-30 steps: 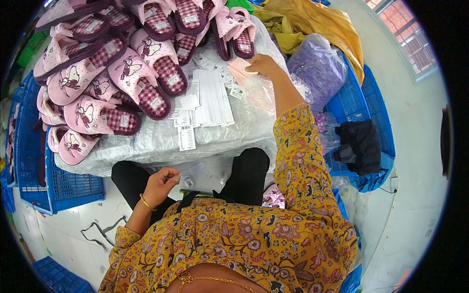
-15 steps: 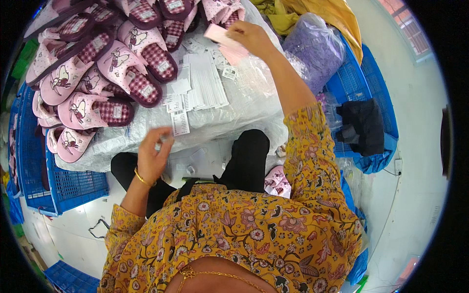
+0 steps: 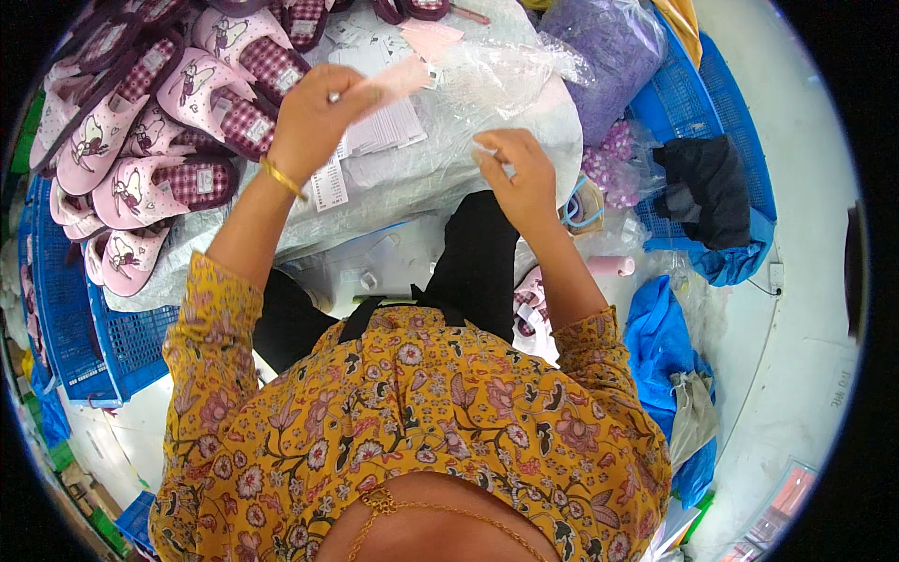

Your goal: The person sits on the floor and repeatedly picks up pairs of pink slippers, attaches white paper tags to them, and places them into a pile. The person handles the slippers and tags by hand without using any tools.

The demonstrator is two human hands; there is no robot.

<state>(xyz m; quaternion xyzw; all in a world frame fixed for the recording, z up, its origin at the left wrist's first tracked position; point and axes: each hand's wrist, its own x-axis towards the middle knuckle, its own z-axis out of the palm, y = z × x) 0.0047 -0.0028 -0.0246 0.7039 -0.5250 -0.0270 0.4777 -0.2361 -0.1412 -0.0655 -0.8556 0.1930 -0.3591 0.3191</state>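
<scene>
My left hand (image 3: 318,110) is closed on a pink paper slip (image 3: 405,77), blurred by motion, above a stack of white printed tags (image 3: 391,126). To the right, my right hand (image 3: 521,178) hovers over the near edge of the plastic-covered surface (image 3: 393,195), its fingers curled in a pinch. What they hold, if anything, is too small to make out. Another pink slip (image 3: 433,36) lies farther back among loose papers. Pink slippers (image 3: 208,92) with maroon checked insoles are heaped left of my left hand. A long printed tag (image 3: 329,185) hangs near the front edge.
Blue plastic crates (image 3: 140,351) stand at the left, and another blue crate (image 3: 749,140) at the right has a black cloth (image 3: 702,192) over it. A clear bag of purple material (image 3: 604,56) sits at the back right. More slippers (image 3: 531,309) lie below my right forearm.
The pink slip has passed from my right hand to my left, which moved up over the tags. My right hand has drawn back toward me. The view has shifted slightly.
</scene>
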